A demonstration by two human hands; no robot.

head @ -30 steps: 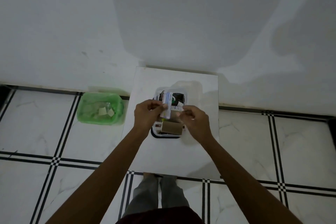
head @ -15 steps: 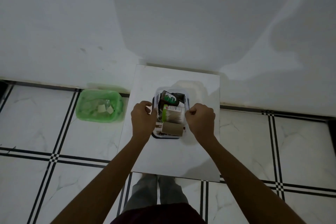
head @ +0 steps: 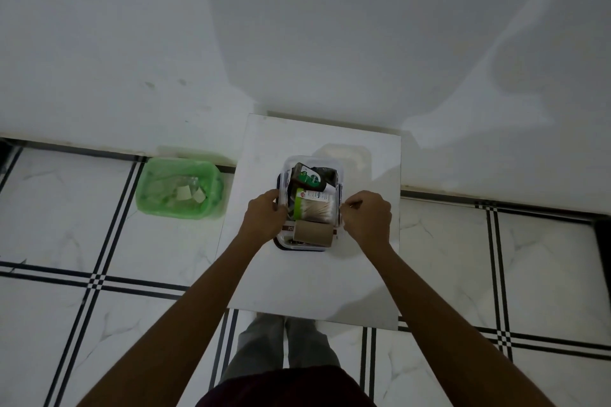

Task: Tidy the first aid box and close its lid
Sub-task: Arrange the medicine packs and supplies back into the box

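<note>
The first aid box [head: 299, 246] is a clear tub with a dark base, standing open on a small white table [head: 314, 284]. It holds a green bottle [head: 309, 178], a pack of cotton swabs [head: 315, 207] and a brown roll [head: 314, 232]. My left hand [head: 264, 215] grips the box's left wall. My right hand [head: 367, 216] is curled against its right rim. A pale rounded shape [head: 344, 157] that looks like the clear lid lies on the table behind the box, to the right.
A green bin [head: 180, 188] with scraps of paper stands on the tiled floor left of the table. A white wall rises right behind the table. My legs [head: 284, 340] are at the table's near edge.
One second ago both hands held a small white and blue pack above the box. That pack has gone into the box and the hands have dropped to its left and right sides.
</note>
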